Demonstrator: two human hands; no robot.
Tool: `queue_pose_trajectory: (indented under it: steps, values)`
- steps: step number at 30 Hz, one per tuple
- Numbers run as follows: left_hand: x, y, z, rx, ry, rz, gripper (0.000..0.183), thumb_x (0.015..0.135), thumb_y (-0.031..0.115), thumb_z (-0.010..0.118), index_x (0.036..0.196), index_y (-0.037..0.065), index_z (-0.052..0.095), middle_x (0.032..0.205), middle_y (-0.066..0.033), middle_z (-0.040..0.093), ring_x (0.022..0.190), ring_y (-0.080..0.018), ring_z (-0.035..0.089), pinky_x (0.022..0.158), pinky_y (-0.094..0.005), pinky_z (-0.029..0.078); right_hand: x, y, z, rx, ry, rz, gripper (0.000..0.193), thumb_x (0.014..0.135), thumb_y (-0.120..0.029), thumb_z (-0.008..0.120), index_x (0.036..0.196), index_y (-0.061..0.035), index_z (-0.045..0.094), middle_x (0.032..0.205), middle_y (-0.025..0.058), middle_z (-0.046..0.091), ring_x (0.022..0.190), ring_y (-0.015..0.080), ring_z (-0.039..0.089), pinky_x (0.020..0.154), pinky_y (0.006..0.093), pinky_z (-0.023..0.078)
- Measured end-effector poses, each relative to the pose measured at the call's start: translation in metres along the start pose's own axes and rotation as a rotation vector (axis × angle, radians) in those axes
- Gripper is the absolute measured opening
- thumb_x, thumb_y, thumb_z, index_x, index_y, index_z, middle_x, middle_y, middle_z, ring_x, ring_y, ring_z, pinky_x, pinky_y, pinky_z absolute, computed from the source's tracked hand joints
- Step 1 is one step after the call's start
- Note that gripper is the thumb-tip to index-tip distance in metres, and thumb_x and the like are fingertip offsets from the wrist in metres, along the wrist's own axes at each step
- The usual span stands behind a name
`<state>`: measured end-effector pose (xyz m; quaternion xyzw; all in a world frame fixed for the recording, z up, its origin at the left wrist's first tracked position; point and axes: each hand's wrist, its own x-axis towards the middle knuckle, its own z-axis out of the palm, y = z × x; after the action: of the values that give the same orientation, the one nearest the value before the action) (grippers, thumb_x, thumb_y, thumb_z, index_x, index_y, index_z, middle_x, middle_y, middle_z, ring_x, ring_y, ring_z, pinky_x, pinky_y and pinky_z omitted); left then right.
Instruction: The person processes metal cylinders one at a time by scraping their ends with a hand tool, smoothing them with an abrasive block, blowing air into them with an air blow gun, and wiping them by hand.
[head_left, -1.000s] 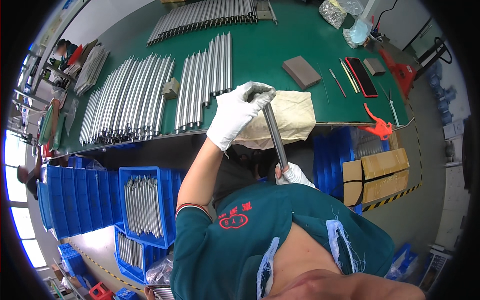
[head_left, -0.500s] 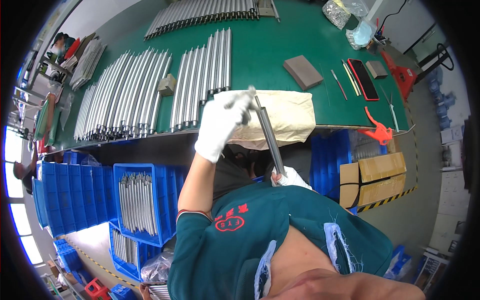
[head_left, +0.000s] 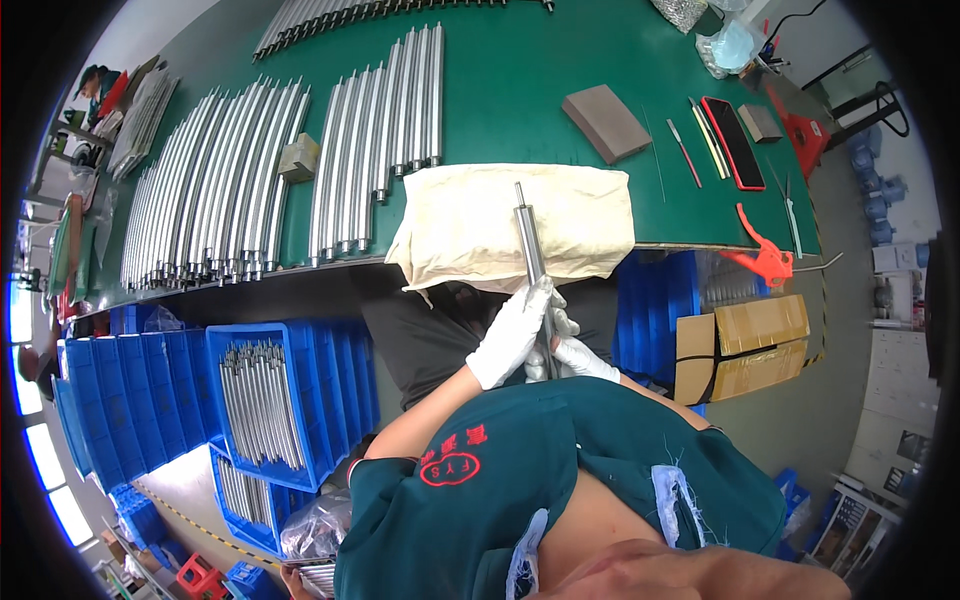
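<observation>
A polished metal rod (head_left: 530, 240) with a thin shaft at its far end slants from the bench edge toward my chest. My left hand (head_left: 512, 332), in a white glove, is closed around its lower part. Close beside it, my right hand (head_left: 585, 358), also gloved, grips the near end; its fingers are partly hidden by the rod. Beneath the rod's far end lies a cream cloth (head_left: 455, 215) on the green bench (head_left: 500, 110). Rows of similar metal rods (head_left: 215, 185) lie to the left, with a shorter group (head_left: 350, 160) closer to the cloth.
On the bench's right are a brown block (head_left: 606, 123), a red-framed phone (head_left: 733, 143), thin tools (head_left: 684, 152) and a red air gun (head_left: 762, 250). Blue bins (head_left: 290, 390) with rods stand at lower left, a cardboard box (head_left: 745, 345) at lower right.
My left hand has come down from the rod's far tip to its lower part, beside my right hand. The view has shifted slightly, and the cloth shows more fully.
</observation>
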<state>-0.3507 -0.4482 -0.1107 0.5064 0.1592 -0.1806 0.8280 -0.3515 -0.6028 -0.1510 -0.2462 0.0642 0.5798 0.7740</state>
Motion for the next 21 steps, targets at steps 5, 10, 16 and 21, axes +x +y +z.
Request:
queue_pose_trajectory:
  steps: [5, 10, 16, 21]
  values:
    - [-0.001, 0.004, 0.0, 0.049, -0.008, 0.043, 0.039, 0.097, 0.041, 0.037, 0.094, 0.004, 0.05, 0.071, -0.0062, 0.059, 0.071, -0.0172, 0.063, 0.064, -0.0277, 0.05, 0.003, 0.003, -0.005, 0.114, 0.023, -0.056, 0.042, 0.084, -0.032, 0.064, 0.114, -0.0079, 0.047, 0.094, 0.0041, 0.052, 0.089, 0.0176, 0.055, 0.085, 0.0363, 0.047]
    - [0.001, 0.0, 0.0, 0.032, -0.013, 0.043, 0.039, 0.097, 0.04, 0.036, 0.095, 0.004, 0.05, 0.072, -0.0078, 0.059, 0.072, -0.0186, 0.063, 0.066, -0.029, 0.051, 0.002, 0.004, -0.014, 0.121, -0.011, -0.058, 0.042, 0.086, -0.032, 0.061, 0.118, -0.0076, 0.046, 0.098, 0.0057, 0.055, 0.093, 0.019, 0.056, 0.086, 0.0364, 0.047]
    - [0.003, -0.005, 0.0, -0.047, -0.022, 0.032, 0.039, 0.097, 0.041, 0.035, 0.096, 0.004, 0.049, 0.072, -0.0096, 0.06, 0.073, -0.0201, 0.063, 0.068, -0.0307, 0.051, 0.0, 0.003, -0.021, 0.045, 0.103, 0.008, 0.05, 0.085, -0.036, 0.061, 0.122, -0.0068, 0.045, 0.103, 0.0078, 0.056, 0.099, 0.0198, 0.056, 0.086, 0.0362, 0.047]
    - [0.0, 0.003, 0.0, 0.027, 0.003, 0.015, 0.039, 0.097, 0.041, 0.035, 0.096, 0.004, 0.049, 0.073, -0.01, 0.06, 0.075, -0.0206, 0.063, 0.069, -0.0316, 0.051, 0.002, 0.0, -0.015, 0.125, -0.08, -0.017, 0.052, 0.083, -0.036, 0.064, 0.122, -0.0072, 0.045, 0.102, 0.0081, 0.057, 0.097, 0.0197, 0.057, 0.086, 0.0366, 0.049]
